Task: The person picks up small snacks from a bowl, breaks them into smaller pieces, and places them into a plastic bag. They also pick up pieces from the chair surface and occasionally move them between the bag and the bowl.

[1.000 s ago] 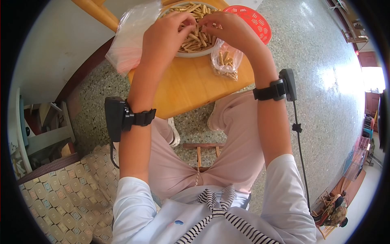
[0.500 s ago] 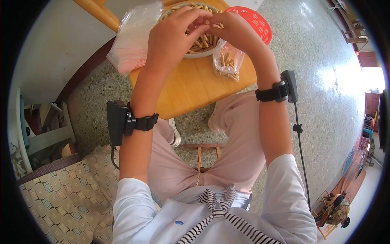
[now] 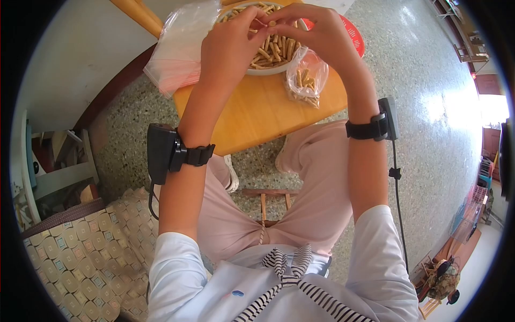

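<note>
My left hand (image 3: 232,47) and my right hand (image 3: 321,33) meet over a white bowl (image 3: 266,71) heaped with short tan sticks (image 3: 273,52). A small tan stick piece (image 3: 272,23) shows its round end between my fingertips. Both hands are closed in a pinch around it; most of the piece is hidden. In front of the bowl, below my right hand, stands a small clear plastic bag (image 3: 307,80) with several of the same sticks inside. What exactly the sticks are, I cannot make out.
The bowl and bag rest on a yellow wooden chair seat (image 3: 257,112). A stack of clear plastic bags (image 3: 179,48) lies at its left side. Behind my right hand is a red perforated basket (image 3: 354,35). A patterned cushion (image 3: 80,257) is at lower left.
My right hand has shifted slightly right and its fingers are more spread from the wrist. More of the sticks in the bowl show. The small piece stays between my fingertips.
</note>
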Demonstrator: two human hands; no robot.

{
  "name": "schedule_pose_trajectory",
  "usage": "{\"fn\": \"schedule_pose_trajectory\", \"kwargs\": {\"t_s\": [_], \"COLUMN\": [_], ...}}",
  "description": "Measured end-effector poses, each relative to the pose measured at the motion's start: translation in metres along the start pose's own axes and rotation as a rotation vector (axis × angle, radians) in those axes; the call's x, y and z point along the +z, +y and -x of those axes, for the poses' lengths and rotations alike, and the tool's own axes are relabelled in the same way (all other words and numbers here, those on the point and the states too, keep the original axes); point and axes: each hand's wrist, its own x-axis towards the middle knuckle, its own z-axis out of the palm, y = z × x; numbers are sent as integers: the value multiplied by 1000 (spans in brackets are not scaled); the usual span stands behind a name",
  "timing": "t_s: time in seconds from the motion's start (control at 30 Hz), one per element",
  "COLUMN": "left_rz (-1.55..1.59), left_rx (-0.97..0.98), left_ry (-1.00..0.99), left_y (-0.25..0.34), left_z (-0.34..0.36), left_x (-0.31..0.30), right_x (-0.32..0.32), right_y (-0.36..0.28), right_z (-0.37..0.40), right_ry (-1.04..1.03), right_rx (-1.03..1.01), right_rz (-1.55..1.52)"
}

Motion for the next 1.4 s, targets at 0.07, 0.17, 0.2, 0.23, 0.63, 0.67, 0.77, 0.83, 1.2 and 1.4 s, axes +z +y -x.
{"fn": "schedule_pose_trajectory", "kwargs": {"t_s": [0.07, 0.17, 0.2, 0.23, 0.63, 0.67, 0.77, 0.83, 1.2, 1.4], "left_rz": [7, 21, 27, 27, 210, 116, -61, -141, -305, -329], "left_rx": [0, -8, -17, -16, 94, 107, 312, 504, 193, 229], "left_ry": [2, 3, 3, 2, 7, -92, -186, -179, -225, -205], "left_y": [-3, -3, -1, 2, 24, 26, 23, 19, -23, -28], "left_z": [1, 1, 0, 1, 7, 7, 12, 17, 8, 9], "left_x": [0, 0, -2, -3, -7, -7, 5, 16, -5, 5], "right_x": [3, 2, 2, 2, -26, -28, -26, -25, 4, 20], "right_y": [-2, -3, -3, -1, 56, 60, 42, 42, 51, 54], "right_z": [-2, -3, -3, -2, 13, 14, 10, 9, 9, 11], "right_ry": [-2, -16, -28, -27, 53, 54, 147, 210, -129, -184], "right_rx": [-38, -50, -26, -25, 72, 73, 332, 300, 55, 17], "right_rz": [24, 52, 53, 53, 250, 252, 203, 235, 344, 358]}}
